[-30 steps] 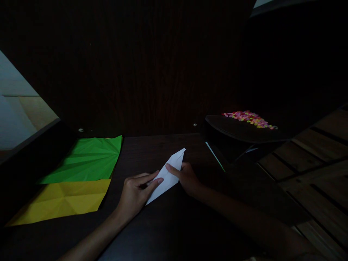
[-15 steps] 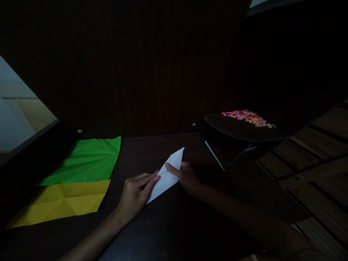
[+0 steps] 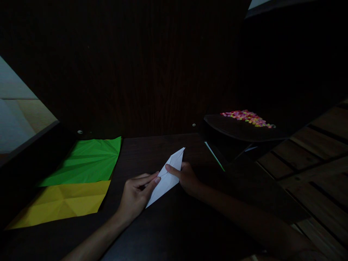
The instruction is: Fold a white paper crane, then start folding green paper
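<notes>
On dark table, both hands press white folded paper

Bare dark table beyond the hands — green sheet left, black tray right

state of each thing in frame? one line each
White paper: folded to a long point, flat on table, pressed by both hands.
Left hand: fingers on the paper.
Right hand: thumb on the paper.
Green sheet: unfolded, creased.
Yellow sheet: unfolded, creased.
Beads: heaped on a dark tray.
</notes>
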`<state>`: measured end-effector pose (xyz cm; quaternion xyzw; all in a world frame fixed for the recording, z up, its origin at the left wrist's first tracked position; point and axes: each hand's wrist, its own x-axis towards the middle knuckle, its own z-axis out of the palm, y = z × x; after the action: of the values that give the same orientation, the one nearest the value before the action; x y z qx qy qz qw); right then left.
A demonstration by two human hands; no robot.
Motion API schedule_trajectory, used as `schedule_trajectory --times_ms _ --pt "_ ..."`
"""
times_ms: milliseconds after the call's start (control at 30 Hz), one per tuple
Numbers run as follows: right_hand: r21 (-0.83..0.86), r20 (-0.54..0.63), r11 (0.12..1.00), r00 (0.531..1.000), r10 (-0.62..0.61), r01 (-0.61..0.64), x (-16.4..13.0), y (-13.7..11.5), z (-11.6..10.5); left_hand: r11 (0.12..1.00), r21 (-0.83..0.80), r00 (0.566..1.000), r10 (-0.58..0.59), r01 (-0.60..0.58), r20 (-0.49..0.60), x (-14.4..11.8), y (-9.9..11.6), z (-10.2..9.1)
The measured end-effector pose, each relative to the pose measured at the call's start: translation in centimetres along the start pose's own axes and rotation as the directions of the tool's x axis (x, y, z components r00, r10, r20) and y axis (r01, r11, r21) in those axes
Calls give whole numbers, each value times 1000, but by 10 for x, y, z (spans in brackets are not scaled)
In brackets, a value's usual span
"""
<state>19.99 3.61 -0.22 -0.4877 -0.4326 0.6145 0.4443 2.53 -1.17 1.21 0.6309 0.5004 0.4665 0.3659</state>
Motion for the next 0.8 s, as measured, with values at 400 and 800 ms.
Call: schedule_trajectory --times_ms 400,800 --pt "16 -7 1000 1000 -1 1 -2 -2 0 967 -193 986 -160 164 33 2 4 0" --pt "-61 -3 997 999 -50 50 -5 -3 -2 862 -324 920 -351 390 173 4 2 -1"
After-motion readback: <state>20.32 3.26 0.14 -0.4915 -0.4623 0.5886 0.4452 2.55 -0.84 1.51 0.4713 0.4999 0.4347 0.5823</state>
